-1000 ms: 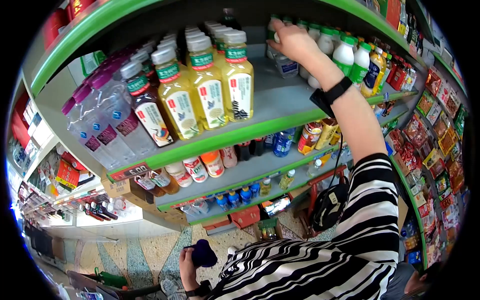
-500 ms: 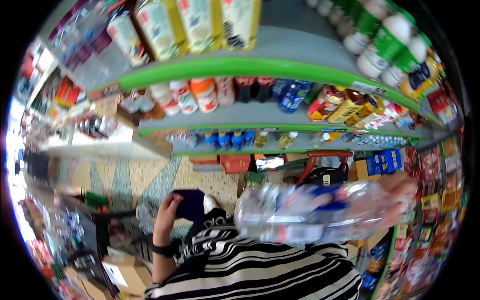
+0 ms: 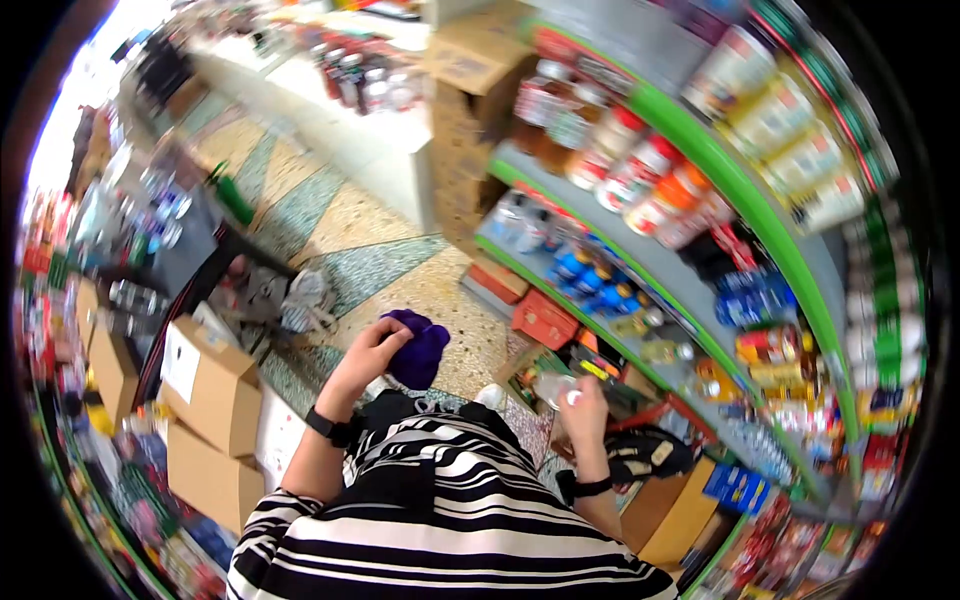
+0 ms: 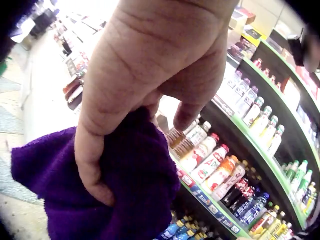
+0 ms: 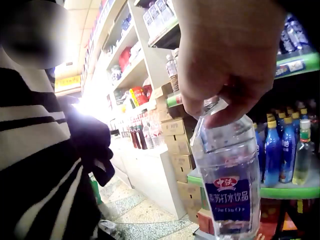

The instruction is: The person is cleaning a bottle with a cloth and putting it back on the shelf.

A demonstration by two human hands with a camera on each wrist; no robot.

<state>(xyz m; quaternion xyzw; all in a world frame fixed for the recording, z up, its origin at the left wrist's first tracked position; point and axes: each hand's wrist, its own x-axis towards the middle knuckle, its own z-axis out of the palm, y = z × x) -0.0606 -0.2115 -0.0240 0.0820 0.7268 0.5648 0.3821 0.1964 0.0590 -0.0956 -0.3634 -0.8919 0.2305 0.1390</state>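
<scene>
My left hand (image 3: 383,338) grips a bunched purple cloth (image 3: 421,350) in front of my chest; in the left wrist view the fingers (image 4: 95,165) curl over the purple cloth (image 4: 125,195). My right hand (image 3: 583,402) holds a clear plastic bottle (image 3: 552,386) low at my right side. Seen from the right wrist, the fingers (image 5: 225,75) pinch the clear bottle (image 5: 227,170) at its top, and it hangs upright with a red and blue label. The two hands are apart.
Green-edged shelves (image 3: 770,225) full of drink bottles run along my right. Cardboard boxes (image 3: 205,385) are stacked at my left. A black bag (image 3: 645,450) lies on the patterned floor (image 3: 370,250) by my right hand. A white counter (image 3: 350,120) stands ahead.
My right hand took the clear bottle off the upper shelf and brought it down to chest height. The view swung down to the floor. The left hand kept its cloth and rose slightly.
</scene>
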